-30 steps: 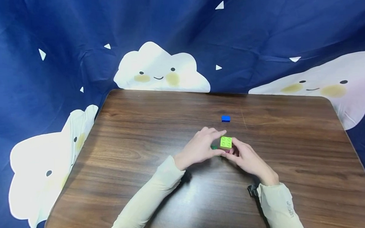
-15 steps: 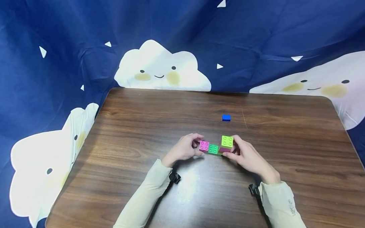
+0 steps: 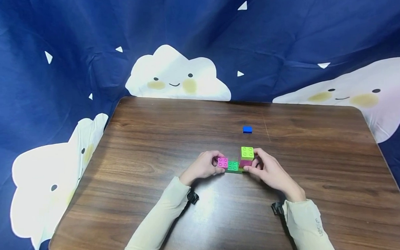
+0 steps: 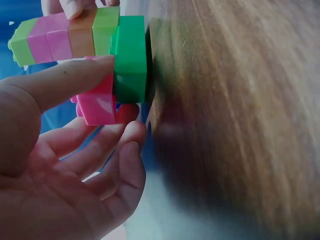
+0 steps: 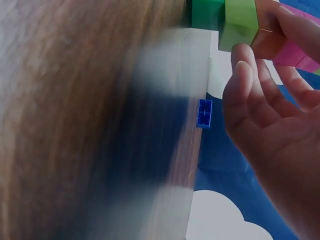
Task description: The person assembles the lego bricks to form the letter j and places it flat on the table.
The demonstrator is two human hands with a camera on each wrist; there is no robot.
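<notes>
A toy-brick build is held between both hands in the head view. Its base is a green brick (image 3: 233, 166), with a pink brick (image 3: 222, 162) on the left end. From the other end rises a stack capped by a lime brick (image 3: 247, 152). Below that cap, the left wrist view shows pink bricks (image 4: 48, 38), an orange-brown brick (image 4: 81, 37) and another lime brick (image 4: 106, 31). My left hand (image 3: 203, 166) pinches the left-end pink brick between thumb and fingers. My right hand (image 3: 274, 174) grips the stack from the right; some fingers are hidden behind it.
A small blue brick (image 3: 247, 130) lies on the wooden table (image 3: 173, 129) beyond the hands, its hollow side visible in the right wrist view. A blue curtain (image 3: 256, 34) with white clouds hangs behind the table's far edge.
My left hand has moved left from beside the tall stack and now pinches the left-end pink brick. The right hand keeps its grip on the stack, almost in place.
</notes>
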